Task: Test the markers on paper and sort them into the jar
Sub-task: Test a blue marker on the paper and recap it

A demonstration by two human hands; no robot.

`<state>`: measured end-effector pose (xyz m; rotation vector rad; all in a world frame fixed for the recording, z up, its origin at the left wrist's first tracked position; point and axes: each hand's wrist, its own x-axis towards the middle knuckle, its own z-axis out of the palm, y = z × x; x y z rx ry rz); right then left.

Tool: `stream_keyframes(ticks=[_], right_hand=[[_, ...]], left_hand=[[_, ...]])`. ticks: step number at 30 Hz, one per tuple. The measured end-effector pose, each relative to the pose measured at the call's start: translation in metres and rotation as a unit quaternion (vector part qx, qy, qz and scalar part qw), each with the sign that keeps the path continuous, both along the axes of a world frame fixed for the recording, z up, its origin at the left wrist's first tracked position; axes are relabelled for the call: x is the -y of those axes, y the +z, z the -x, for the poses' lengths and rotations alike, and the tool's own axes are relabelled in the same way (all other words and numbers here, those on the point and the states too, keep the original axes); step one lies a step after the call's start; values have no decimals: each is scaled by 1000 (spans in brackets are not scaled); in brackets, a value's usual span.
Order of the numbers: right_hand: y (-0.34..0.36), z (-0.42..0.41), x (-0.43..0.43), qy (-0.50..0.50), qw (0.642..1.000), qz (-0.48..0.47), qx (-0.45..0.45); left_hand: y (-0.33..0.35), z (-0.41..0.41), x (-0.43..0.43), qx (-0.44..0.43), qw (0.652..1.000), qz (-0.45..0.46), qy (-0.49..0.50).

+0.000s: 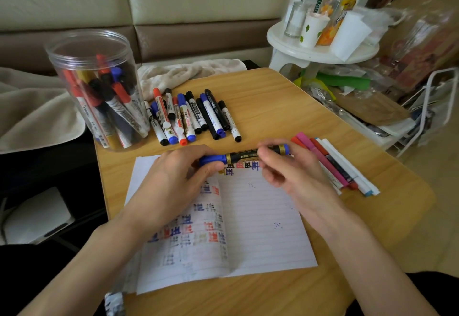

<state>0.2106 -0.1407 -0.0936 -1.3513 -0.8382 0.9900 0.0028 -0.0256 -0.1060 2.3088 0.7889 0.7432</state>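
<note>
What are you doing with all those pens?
A person holds one blue marker over the lined paper, the left hand gripping its cap, the right hand pinching its barrel. The paper already carries test marks in several colours. More markers lie loose on the table, and the clear jar beside them holds many.

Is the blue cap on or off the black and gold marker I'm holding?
On. The blue cap meets the black and gold marker barrel, no tip showing; left hand grips the cap, right hand the barrel.
</note>
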Motion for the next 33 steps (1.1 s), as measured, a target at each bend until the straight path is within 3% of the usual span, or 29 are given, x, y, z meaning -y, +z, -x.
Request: stream_keyframes(ticks=[5, 8, 21, 27, 33], right_hand=[[-3, -8, 2, 29, 981, -1, 190], [-10, -8, 2, 33, 966, -22, 256], [-18, -8, 8, 20, 962, -68, 263], [-17, -20, 13, 35, 918, -26, 394], [-18, -53, 23, -131, 912, -15, 389]], left_hand=[[1, 4, -4, -14, 999, -36, -4], [-1, 4, -6, -20, 998, -58, -12], [-2, -5, -4, -13, 997, -68, -31], [-6, -17, -4, 9, 995, -71, -64], [-9, -29, -2, 19, 998, -51, -44]])
